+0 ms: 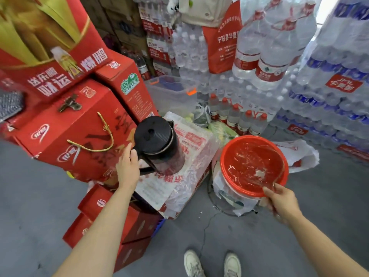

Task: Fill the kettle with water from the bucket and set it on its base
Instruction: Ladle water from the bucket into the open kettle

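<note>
A black kettle (159,144) with its lid down stands on a plastic-wrapped pack (189,176). My left hand (127,166) is closed around the kettle's handle on its left side. To the right a white bucket (229,192) stands on the floor. A wet red lid (253,164) lies tilted over its top. My right hand (279,198) pinches the lid's near edge. The bucket's inside is hidden under the lid. I cannot make out the kettle's base.
Red gift boxes (79,126) are stacked at the left, more below the pack. Shrink-wrapped water bottle packs (329,86) tower at the back and right. A clear plastic bin (171,92) stands behind. My shoes (211,264) are on the grey concrete floor.
</note>
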A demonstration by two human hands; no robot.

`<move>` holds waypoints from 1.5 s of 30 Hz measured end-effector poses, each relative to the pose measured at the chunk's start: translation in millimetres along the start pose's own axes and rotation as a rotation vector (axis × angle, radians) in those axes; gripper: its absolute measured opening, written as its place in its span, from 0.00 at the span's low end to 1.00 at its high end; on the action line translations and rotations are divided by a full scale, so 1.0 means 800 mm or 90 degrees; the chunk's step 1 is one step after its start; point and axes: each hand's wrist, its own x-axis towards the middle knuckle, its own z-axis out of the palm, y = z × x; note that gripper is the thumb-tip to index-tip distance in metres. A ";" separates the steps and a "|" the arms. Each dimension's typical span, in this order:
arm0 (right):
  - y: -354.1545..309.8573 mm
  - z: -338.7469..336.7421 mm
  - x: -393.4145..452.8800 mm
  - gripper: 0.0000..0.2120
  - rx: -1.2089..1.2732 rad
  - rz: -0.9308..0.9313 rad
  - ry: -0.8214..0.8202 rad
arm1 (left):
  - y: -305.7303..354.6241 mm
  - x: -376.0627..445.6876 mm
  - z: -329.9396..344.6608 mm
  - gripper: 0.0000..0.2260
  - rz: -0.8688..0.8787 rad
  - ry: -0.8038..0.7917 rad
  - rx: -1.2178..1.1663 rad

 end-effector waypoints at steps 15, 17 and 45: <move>-0.016 -0.037 -0.065 0.07 0.149 -0.061 -0.068 | 0.014 0.033 -0.043 0.30 0.012 -0.231 -0.213; -0.013 -0.037 -0.068 0.08 0.147 -0.070 -0.067 | 0.053 0.038 -0.027 0.44 0.095 -0.141 -0.071; -0.176 0.049 -0.148 0.09 0.120 -0.214 -0.295 | 0.078 -0.039 -0.014 0.43 -0.033 0.147 -0.227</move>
